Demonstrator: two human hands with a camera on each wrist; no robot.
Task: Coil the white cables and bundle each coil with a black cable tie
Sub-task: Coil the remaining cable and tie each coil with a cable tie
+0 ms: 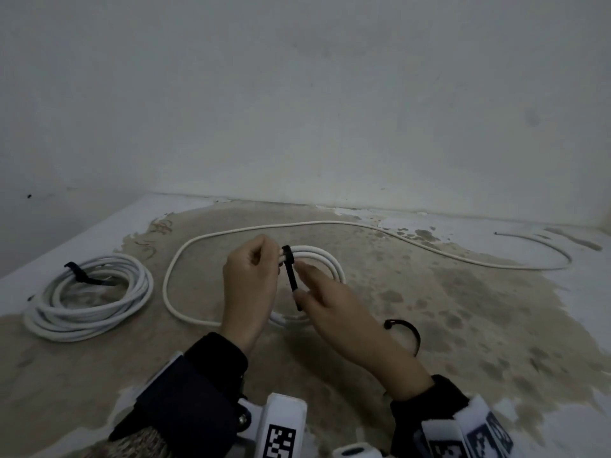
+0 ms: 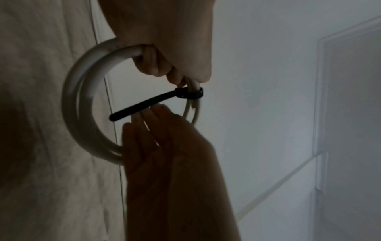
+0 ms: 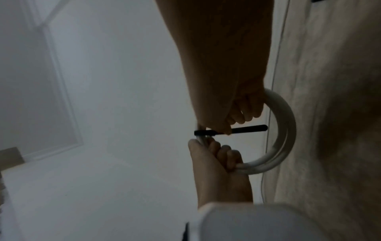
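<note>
my left hand [image 1: 249, 285] is raised in front of me, fingers curled tight in a grip. my right hand [image 1: 334, 312] sits just beside it, fingers extended and loose, fingertips [image 2: 156, 110] reaching toward the left.
</note>
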